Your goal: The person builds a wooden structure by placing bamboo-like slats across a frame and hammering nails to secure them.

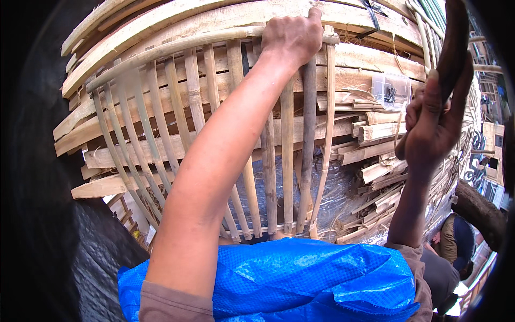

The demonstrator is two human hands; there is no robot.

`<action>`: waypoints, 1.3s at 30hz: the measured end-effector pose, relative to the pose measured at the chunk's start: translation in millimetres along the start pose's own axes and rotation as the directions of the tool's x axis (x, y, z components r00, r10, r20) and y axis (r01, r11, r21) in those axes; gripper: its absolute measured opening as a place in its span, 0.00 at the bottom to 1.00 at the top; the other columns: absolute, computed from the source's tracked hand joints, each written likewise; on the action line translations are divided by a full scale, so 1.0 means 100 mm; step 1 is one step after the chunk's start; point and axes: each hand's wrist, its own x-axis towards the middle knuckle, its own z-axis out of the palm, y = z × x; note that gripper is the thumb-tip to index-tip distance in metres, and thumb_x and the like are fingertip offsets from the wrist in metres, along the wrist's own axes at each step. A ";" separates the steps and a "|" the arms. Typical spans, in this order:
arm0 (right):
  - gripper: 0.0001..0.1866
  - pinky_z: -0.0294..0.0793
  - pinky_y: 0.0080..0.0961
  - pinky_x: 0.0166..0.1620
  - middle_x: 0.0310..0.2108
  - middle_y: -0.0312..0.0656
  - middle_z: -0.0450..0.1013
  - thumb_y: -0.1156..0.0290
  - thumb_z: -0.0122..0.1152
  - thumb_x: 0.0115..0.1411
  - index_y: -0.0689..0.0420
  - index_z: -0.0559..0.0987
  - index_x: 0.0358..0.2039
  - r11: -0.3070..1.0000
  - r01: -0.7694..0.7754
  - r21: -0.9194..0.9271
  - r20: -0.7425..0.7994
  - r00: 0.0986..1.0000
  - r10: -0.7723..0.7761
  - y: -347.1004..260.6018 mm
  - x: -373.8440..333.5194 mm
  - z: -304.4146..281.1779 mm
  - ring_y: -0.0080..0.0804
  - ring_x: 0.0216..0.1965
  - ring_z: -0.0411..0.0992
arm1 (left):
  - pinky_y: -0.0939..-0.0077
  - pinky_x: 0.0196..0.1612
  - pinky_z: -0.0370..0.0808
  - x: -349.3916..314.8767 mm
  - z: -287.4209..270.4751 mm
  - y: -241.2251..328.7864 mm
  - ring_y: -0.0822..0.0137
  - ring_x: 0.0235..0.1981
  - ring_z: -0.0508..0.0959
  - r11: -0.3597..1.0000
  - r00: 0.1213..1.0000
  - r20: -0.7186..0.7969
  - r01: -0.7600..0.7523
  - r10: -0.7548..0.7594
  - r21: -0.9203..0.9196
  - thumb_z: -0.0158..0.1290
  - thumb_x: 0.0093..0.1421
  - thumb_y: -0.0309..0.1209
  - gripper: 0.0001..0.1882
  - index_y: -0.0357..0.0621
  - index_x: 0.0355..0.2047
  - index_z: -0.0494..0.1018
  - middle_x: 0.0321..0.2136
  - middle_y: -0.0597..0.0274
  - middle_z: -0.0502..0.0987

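Note:
A slatted bamboo panel (193, 80) stretches away from my lap, its upright slats joined to a round rail at the far end. My left hand (292, 37) is closed around that bamboo rail (214, 36) near its right end, thumb on top. Raised at the right, my right hand (429, 129) grips a dark, long tool (455, 48) that looks like wood; its exact kind I cannot make out. The tool is held up, apart from the panel. A blue plastic sheet (300, 273) covers my lap at the panel's near end.
Stacked wooden planks (129, 32) lie beneath and beyond the panel. Loose bamboo strips (375, 161) are piled to its right, with a clear plastic box (391, 91) of small dark pieces on them. Another person (456, 241) bends at the lower right, near a thick log (480, 214).

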 end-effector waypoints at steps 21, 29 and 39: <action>0.31 0.72 0.33 0.54 0.59 0.56 0.71 0.73 0.48 0.71 0.46 0.55 0.73 0.912 -0.192 -0.363 0.015 0.977 0.212 0.51 -0.22 0.14 0.41 0.54 0.74 | 0.62 0.15 0.73 0.02 0.04 -0.02 0.64 0.12 0.77 0.998 0.999 0.017 0.030 -0.030 0.050 0.39 0.69 0.35 0.17 0.40 0.49 0.72 0.12 0.60 0.76; 0.30 0.72 0.26 0.41 0.35 0.43 0.76 0.70 0.56 0.69 0.59 0.60 0.68 0.939 -0.286 -0.193 0.023 0.955 0.296 0.24 -0.48 0.10 0.28 0.35 0.72 | 0.67 0.10 0.68 -0.01 -0.02 0.00 0.68 0.08 0.72 0.998 0.992 0.108 0.062 -0.060 -0.020 0.38 0.69 0.33 0.15 0.41 0.44 0.73 0.10 0.65 0.73; 0.16 0.57 0.13 0.24 0.23 0.26 0.63 0.64 0.51 0.73 0.59 0.68 0.55 0.920 -0.367 0.135 0.064 0.930 0.362 0.17 -0.37 0.18 0.11 0.22 0.58 | 0.61 0.15 0.74 0.00 -0.01 0.01 0.62 0.12 0.77 0.998 0.997 0.061 0.055 -0.054 -0.019 0.40 0.67 0.34 0.14 0.41 0.43 0.73 0.12 0.59 0.76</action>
